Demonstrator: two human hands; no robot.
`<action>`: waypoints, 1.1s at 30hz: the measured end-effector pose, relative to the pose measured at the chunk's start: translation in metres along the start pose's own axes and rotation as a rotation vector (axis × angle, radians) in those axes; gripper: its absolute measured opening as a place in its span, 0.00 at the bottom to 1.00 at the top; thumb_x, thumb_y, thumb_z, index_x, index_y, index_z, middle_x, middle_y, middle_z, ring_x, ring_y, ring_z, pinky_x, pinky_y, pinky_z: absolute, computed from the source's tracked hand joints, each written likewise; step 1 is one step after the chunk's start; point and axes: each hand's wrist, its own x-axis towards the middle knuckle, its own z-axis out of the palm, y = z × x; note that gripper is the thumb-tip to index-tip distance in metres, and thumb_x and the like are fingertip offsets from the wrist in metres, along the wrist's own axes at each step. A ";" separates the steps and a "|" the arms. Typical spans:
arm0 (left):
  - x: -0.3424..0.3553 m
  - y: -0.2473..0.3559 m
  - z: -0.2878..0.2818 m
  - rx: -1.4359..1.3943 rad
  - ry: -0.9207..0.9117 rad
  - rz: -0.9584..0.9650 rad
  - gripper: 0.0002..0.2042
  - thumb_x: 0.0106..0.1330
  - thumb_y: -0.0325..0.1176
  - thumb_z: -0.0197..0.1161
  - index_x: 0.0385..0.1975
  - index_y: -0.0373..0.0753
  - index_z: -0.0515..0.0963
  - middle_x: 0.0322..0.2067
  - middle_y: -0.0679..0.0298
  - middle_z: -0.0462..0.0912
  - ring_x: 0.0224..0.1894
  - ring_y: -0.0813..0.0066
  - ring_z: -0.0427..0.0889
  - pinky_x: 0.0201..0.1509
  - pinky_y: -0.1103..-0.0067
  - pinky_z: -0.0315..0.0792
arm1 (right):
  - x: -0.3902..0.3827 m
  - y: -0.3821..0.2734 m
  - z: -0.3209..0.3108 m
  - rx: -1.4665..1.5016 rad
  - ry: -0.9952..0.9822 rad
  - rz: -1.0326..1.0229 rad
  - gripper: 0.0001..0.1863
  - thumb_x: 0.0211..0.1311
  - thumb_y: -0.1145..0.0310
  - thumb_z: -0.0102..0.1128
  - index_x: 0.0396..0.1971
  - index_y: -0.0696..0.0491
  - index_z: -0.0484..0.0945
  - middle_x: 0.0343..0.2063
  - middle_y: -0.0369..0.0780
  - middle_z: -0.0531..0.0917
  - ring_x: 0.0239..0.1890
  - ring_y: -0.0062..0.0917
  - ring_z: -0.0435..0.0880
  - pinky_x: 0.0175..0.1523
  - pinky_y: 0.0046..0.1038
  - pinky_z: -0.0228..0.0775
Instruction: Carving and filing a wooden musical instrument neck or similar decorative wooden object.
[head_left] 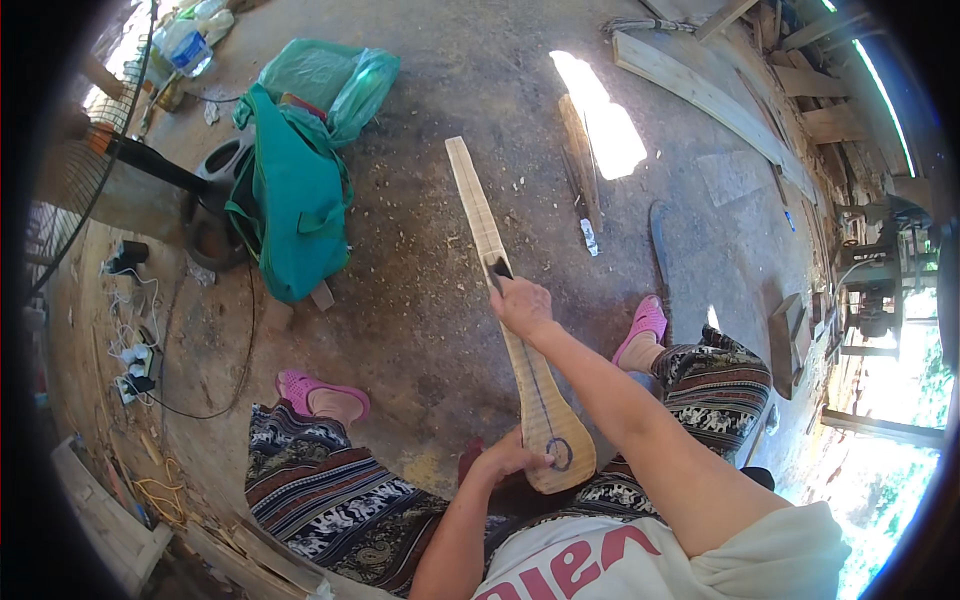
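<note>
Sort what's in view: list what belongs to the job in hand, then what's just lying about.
Job in hand:
- paddle-shaped wooden piece, its wide end in the left hand
- small dark thing at the right hand, too unclear to name

Apparently just lying about:
- teal bag
- green plastic bag
- long board
- curved dark strip

There are two hands (522,306), one wooden paddle (541,400) and two pink slippers (310,388).
</note>
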 end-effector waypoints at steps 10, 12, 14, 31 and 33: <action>-0.008 0.008 0.001 0.036 0.103 -0.077 0.36 0.47 0.20 0.72 0.60 0.38 0.66 0.51 0.63 0.78 0.57 0.71 0.73 0.61 0.74 0.66 | -0.148 -0.008 -0.025 -0.005 -0.146 -0.095 0.12 0.61 0.58 0.56 0.40 0.47 0.80 0.26 0.46 0.82 0.26 0.44 0.82 0.32 0.43 0.75; -0.010 0.009 0.005 0.018 0.102 -0.100 0.39 0.47 0.20 0.72 0.63 0.38 0.63 0.53 0.62 0.77 0.60 0.70 0.71 0.64 0.74 0.64 | -0.077 -0.001 -0.002 0.001 -0.023 -0.064 0.12 0.62 0.57 0.55 0.32 0.50 0.78 0.26 0.47 0.82 0.25 0.44 0.82 0.31 0.44 0.74; -0.005 0.012 0.004 -0.033 0.054 -0.029 0.37 0.48 0.21 0.72 0.62 0.37 0.65 0.53 0.62 0.78 0.58 0.71 0.73 0.64 0.74 0.64 | -0.024 -0.004 -0.001 0.004 0.035 -0.016 0.14 0.62 0.56 0.53 0.29 0.52 0.76 0.28 0.48 0.83 0.30 0.43 0.83 0.35 0.44 0.74; -0.007 0.006 0.005 0.017 0.111 -0.036 0.28 0.50 0.24 0.73 0.54 0.35 0.73 0.48 0.62 0.81 0.52 0.71 0.77 0.61 0.76 0.66 | -0.028 0.011 -0.007 -0.047 0.016 -0.051 0.13 0.63 0.57 0.53 0.33 0.51 0.78 0.28 0.45 0.82 0.32 0.43 0.82 0.37 0.43 0.74; -0.009 0.008 0.003 0.053 0.113 -0.039 0.28 0.49 0.24 0.73 0.53 0.35 0.73 0.48 0.62 0.81 0.52 0.72 0.77 0.60 0.76 0.66 | -0.042 0.014 -0.006 -0.032 0.082 -0.043 0.13 0.63 0.57 0.54 0.32 0.51 0.78 0.28 0.45 0.82 0.32 0.44 0.82 0.37 0.43 0.74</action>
